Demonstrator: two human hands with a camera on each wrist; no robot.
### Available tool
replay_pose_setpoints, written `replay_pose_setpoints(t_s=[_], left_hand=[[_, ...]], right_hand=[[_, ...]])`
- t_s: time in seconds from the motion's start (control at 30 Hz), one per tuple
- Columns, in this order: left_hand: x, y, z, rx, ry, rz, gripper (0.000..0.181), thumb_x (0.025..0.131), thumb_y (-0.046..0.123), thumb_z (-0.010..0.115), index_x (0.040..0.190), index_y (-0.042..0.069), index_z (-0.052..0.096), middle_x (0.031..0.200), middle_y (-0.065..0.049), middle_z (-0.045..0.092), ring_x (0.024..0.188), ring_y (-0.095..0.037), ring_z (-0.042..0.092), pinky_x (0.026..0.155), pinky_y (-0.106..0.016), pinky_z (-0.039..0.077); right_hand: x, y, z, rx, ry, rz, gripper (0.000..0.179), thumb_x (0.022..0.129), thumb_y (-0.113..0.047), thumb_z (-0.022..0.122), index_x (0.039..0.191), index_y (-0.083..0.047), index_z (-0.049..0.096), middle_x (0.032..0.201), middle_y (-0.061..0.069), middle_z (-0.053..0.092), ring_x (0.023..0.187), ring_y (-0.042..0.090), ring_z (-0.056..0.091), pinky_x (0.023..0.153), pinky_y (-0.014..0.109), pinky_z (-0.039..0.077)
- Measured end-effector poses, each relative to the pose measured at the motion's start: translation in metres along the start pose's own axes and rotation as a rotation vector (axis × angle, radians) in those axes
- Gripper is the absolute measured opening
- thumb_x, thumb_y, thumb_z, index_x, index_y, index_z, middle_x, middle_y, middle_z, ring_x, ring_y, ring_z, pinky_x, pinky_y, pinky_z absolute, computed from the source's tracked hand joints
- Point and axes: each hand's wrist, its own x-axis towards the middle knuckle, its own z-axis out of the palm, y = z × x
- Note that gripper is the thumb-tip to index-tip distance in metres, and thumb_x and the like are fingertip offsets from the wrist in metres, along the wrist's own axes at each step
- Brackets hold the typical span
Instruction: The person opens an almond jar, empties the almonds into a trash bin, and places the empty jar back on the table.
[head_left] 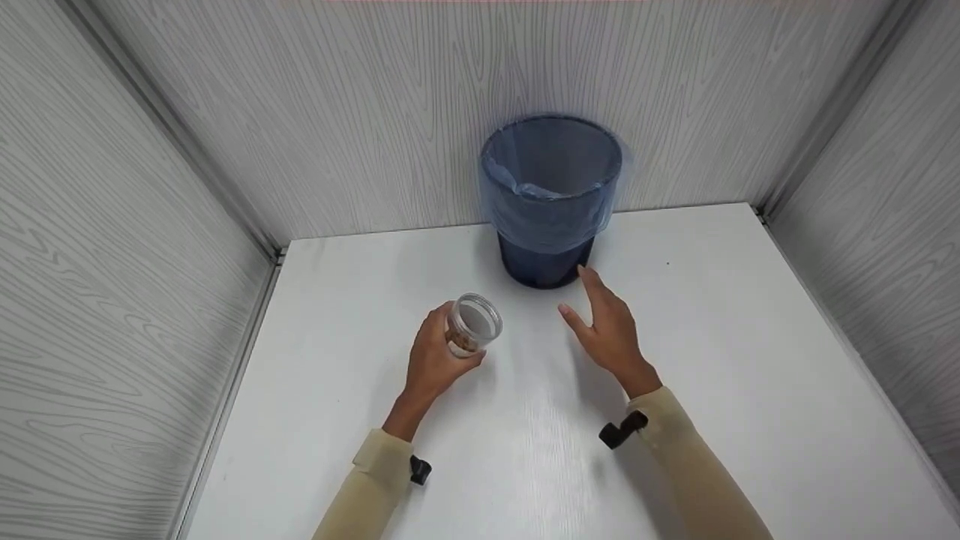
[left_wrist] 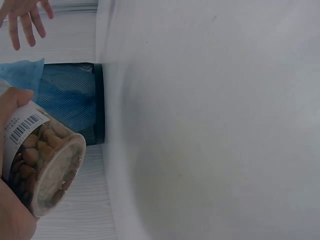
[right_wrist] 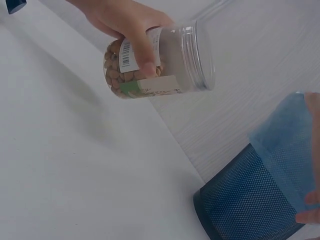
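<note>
My left hand (head_left: 433,363) grips a clear plastic jar (head_left: 475,324) above the white table, with its mouth tilted up and away. Brown almonds (left_wrist: 31,156) fill its lower part; the left wrist view shows a barcode label (left_wrist: 22,127). Whether a clear lid covers the mouth, I cannot tell. To the right, my right hand (head_left: 611,334) hangs over the table, thumb and fingers spread, holding nothing. Just beyond its fingertips stands a dark mesh wastebasket (right_wrist: 245,195), lined with a thin blue plastic bag (head_left: 551,225) folded over the rim.
The white table (head_left: 360,300) meets a wood-grain panel (head_left: 337,112) behind the basket. Similar panels rise on the left (head_left: 97,262) and right (head_left: 877,225). A small black device (head_left: 624,430) sits at each sleeve cuff.
</note>
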Motion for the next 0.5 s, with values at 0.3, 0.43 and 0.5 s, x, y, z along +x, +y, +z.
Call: replay_pose_setpoints(t_s=[0.3, 0.43, 0.5], left_hand=[[0.001, 0.01, 0.002, 0.084, 0.022, 0.059, 0.09, 0.07, 0.031, 0.092, 0.145, 0.013, 0.047, 0.131, -0.005, 0.058, 0.121, -0.022, 0.056, 0.102, -0.041, 0.049], [0.001, 0.013, 0.003, 0.112, 0.021, 0.071, 0.09, 0.07, 0.032, 0.092, 0.144, 0.012, 0.047, 0.13, -0.005, 0.059, 0.121, -0.022, 0.057, 0.103, -0.041, 0.048], [0.0, 0.014, 0.004, 0.122, 0.018, 0.079, 0.09, 0.069, 0.033, 0.092, 0.144, 0.012, 0.047, 0.131, -0.006, 0.059, 0.121, -0.023, 0.057, 0.103, -0.042, 0.048]], right_hand=[[-0.003, -0.01, 0.003, 0.032, -0.026, 0.024, 0.072, 0.101, -0.051, 0.055, 0.157, -0.01, 0.036, 0.159, 0.015, 0.039, 0.143, 0.032, 0.042, 0.114, 0.054, 0.035], [-0.005, -0.015, 0.004, 0.047, -0.029, 0.049, 0.073, 0.1, -0.055, 0.054, 0.157, -0.011, 0.039, 0.157, 0.011, 0.043, 0.142, 0.031, 0.044, 0.113, 0.054, 0.037], [-0.006, -0.016, 0.005, 0.055, -0.027, 0.052, 0.073, 0.1, -0.055, 0.055, 0.156, -0.012, 0.04, 0.156, 0.011, 0.044, 0.141, 0.031, 0.044, 0.112, 0.055, 0.037]])
